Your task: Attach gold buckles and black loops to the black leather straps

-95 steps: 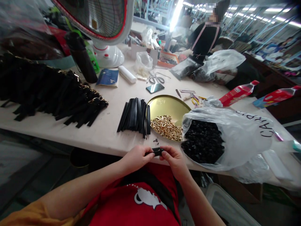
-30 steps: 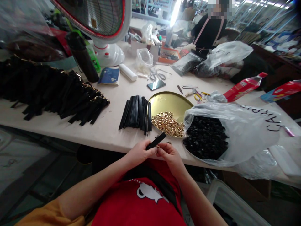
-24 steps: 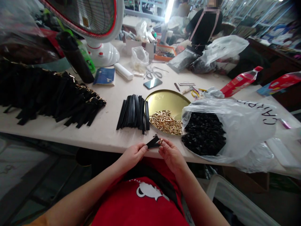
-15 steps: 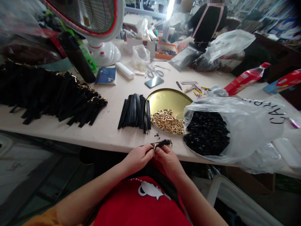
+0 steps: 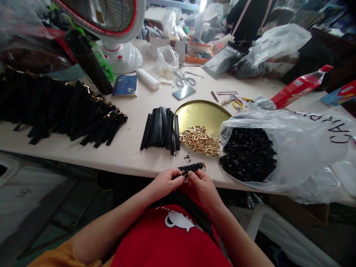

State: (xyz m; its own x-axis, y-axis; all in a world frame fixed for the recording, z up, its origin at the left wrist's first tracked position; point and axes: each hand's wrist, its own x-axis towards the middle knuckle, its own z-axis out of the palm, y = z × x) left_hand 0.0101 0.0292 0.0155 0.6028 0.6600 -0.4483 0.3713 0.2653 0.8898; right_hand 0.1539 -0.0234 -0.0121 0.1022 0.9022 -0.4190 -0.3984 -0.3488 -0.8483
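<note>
Between my two hands, at the table's front edge, is a black strap [image 5: 191,168] with gold-coloured metal fittings. My left hand [image 5: 170,181] pinches its left end between thumb and fingers. My right hand [image 5: 202,184] grips the strap farther right, with the thumb on top. Just beyond lies a bundle of flat black strips [image 5: 159,129]. Beside it a round gold tray [image 5: 207,111] holds a heap of small gold buckles [image 5: 200,140]. To the right, an open clear plastic bag [image 5: 300,148] contains many small black pieces [image 5: 247,155].
A big pile of black straps with gold fittings [image 5: 55,107] covers the left side. Farther back are a fan [image 5: 119,55], a dark bottle [image 5: 89,63], a blue booklet [image 5: 125,85], scissors [image 5: 185,79], a phone [image 5: 184,92], pliers [image 5: 237,104] and a red-labelled bottle [image 5: 299,89]. Another person stands behind.
The view has shifted slightly. My right thumb has moved a little away from my left fingertips, and more of the black strap shows between my hands.
</note>
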